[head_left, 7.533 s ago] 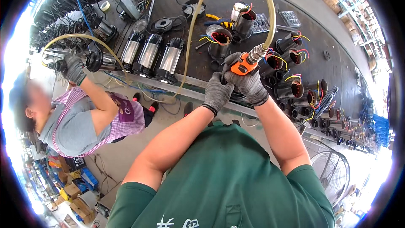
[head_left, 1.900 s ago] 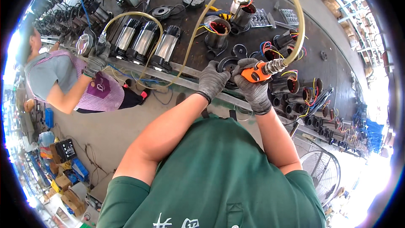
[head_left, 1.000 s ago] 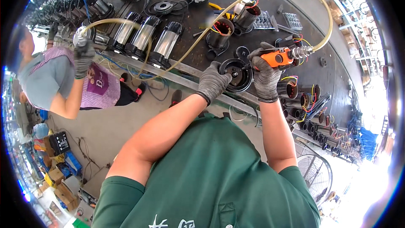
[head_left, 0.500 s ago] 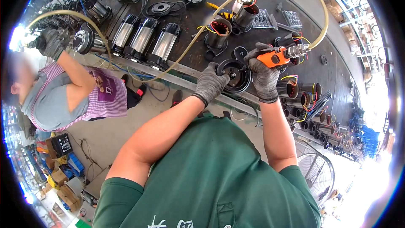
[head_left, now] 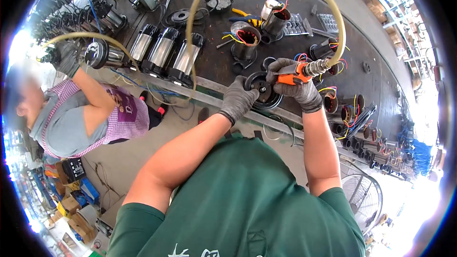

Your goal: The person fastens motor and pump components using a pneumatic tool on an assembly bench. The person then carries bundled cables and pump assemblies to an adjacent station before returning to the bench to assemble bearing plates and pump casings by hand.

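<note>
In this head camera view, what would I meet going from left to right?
Going by their middles: a co-worker's gloved hand, three shiny cylinders, the wearer's left hand, a round black part, an orange tool, a fan, a blue bundle.

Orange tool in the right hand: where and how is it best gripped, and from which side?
Probably around the body of the orange tool, from the near side, as the right hand holds it: the body looks slim enough to wrap, while the metal coupling and yellow hose leave its right end, so gripping there might be clumsy.
</note>
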